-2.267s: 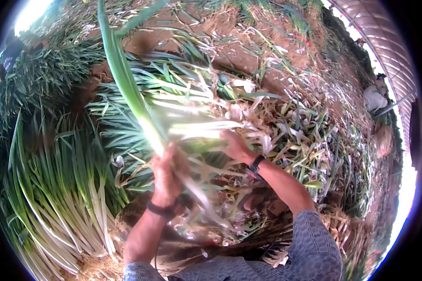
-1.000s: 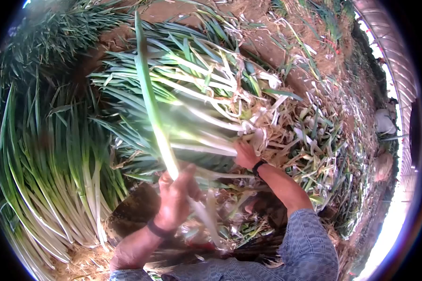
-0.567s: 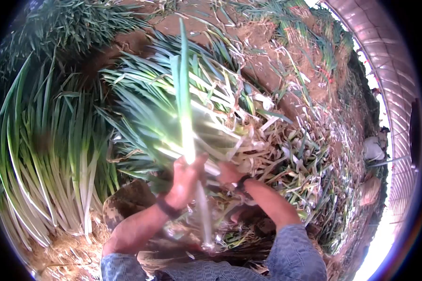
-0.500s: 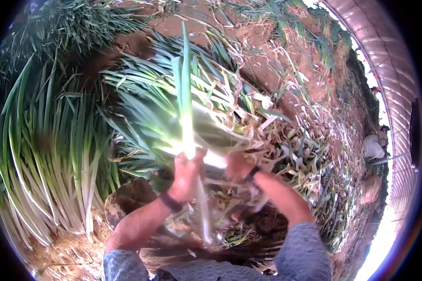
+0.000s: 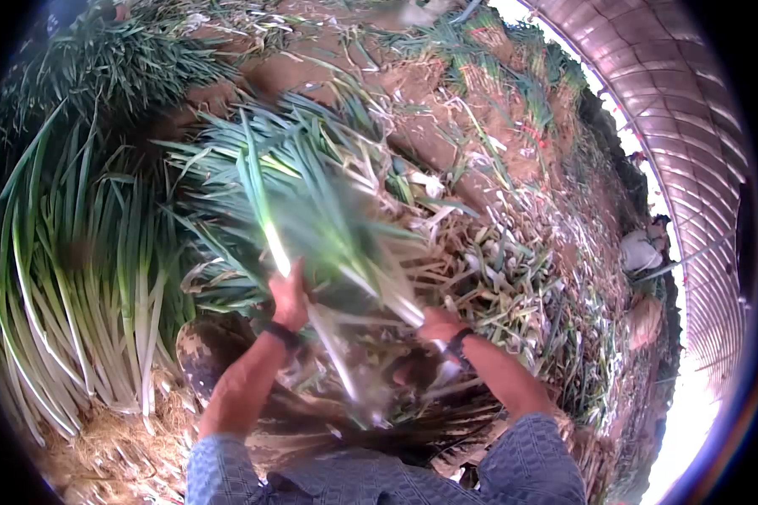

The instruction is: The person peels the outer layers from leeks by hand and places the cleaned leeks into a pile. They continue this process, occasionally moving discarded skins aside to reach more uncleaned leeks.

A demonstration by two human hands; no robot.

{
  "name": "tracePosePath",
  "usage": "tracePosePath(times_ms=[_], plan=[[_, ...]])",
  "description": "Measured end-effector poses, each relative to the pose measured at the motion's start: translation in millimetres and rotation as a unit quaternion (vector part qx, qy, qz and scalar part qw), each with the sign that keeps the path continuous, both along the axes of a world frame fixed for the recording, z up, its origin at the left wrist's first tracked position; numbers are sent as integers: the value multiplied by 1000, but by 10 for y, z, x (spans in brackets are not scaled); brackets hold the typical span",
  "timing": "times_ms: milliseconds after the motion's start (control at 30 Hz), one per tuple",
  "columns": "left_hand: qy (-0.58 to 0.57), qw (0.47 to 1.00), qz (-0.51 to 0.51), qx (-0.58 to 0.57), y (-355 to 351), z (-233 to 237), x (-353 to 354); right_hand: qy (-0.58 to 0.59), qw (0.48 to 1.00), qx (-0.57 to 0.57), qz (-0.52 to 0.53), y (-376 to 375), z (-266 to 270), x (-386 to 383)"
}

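My left hand [image 5: 290,296] is closed around the white stem of a green onion [image 5: 265,206], whose green leaves point up and away while its root end slants down toward my lap. To the right, my right hand [image 5: 440,325] grips another green onion [image 5: 404,305] near its lower white end; its leaves are smeared by motion. Beneath and beyond both hands lies a pile of untrimmed green onions [image 5: 215,160]. Dry peeled leaves [image 5: 497,278] lie to the right of my right hand.
Clean green onions [image 5: 84,278] lean in a thick row on straw [image 5: 118,463] at the left. Another leafy heap [image 5: 101,67] is at the upper left. Tied bundles [image 5: 488,59] stand at the far back, beneath a curved roof [image 5: 674,101]. My knee [image 5: 215,345] is beside my left forearm.
My hands have moved apart, the left one leftward and the right one slightly right and down. The left onion has shifted left and now tilts. The view has also shifted a little.
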State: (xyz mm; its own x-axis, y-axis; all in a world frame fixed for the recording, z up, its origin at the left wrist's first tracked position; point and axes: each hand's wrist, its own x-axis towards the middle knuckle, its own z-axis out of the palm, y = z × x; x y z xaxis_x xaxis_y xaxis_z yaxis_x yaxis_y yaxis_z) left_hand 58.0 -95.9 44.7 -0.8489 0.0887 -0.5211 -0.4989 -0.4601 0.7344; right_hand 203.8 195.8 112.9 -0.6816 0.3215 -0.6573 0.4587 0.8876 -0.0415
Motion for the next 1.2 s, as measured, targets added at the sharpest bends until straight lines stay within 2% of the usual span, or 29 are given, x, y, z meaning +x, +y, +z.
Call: tracePosePath(times_ms=[100, 133, 200, 267, 300, 333, 400, 433, 500, 567, 633, 700, 733, 767, 800, 900, 933, 1033, 1067, 1100, 1167, 1200], plan=[[-43, 996, -36, 65, 132, -394, 457, -12, 998, -62, 30, 85, -352, 154], [-49, 997, -37, 46, 231, -532, 575, 6, 996, -91, 19, -22, 2, 72], [-53, 992, -85, 79, 414, -835, 636, 39, 988, -151, -2, -282, 774, -117], [-54, 986, -109, 110, 580, -610, 654, 75, 984, -154, 49, -173, 948, -139], [-51, 983, -122, 130, 621, -176, 670, 159, 969, -171, 80, -58, 937, -127], [-46, 979, -132, 149, 657, 88, 660, 97, 986, -129, 52, -220, 1300, -178], [-40, 976, -122, 176, 859, -64, 549, 230, 950, -163, 133, -66, 1030, -57], [-59, 972, -128, 191, 899, 104, 471, 210, 957, -172, 100, -134, 1072, 29], [-27, 948, -112, 298, 1006, 244, 306, 135, 973, -187, -29, -344, 1103, 225], [-5, 952, -101, 288, 980, 693, 236, 165, 951, -250, -79, -478, 1114, 348], [49, 955, -135, 261, 1021, 821, 66, 208, 909, -346, -104, -546, 1135, 388], [69, 966, -129, 213, 1011, 1225, -113, 241, 854, -437, -147, -642, 1229, 297], [90, 961, -144, 220, 931, 1312, -217, 214, 845, -442, -210, -595, 1082, 207], [115, 954, -156, 228, 845, 1367, -304, 231, 849, -429, -204, -586, 993, 112], [90, 968, -123, 199, 848, 1344, -337, 223, 854, -424, -202, -554, 837, 3], [92, 987, -77, 105, 830, 333, -247, 179, 887, -367, -214, -410, 23, -261], [40, 991, -79, 97, 775, 38, -115, 159, 899, -337, -228, -441, -185, -212], [-56, 992, -106, 39, 689, -747, 207, 146, 839, -461, -250, -629, -244, 66], [-43, 991, -120, 41, 638, -947, 229, 136, 831, -472, -260, -329, -1163, 198], [-30, 990, -134, 44, 589, -1148, 250, 115, 852, -450, -242, -405, -1162, 203], [-93, 988, -116, 45, 642, -1251, 254, 76, 889, -401, -208, -583, -1025, 269], [-80, 981, -176, 20, 618, -1255, 246, 78, 935, -305, -163, -585, -919, 272]])
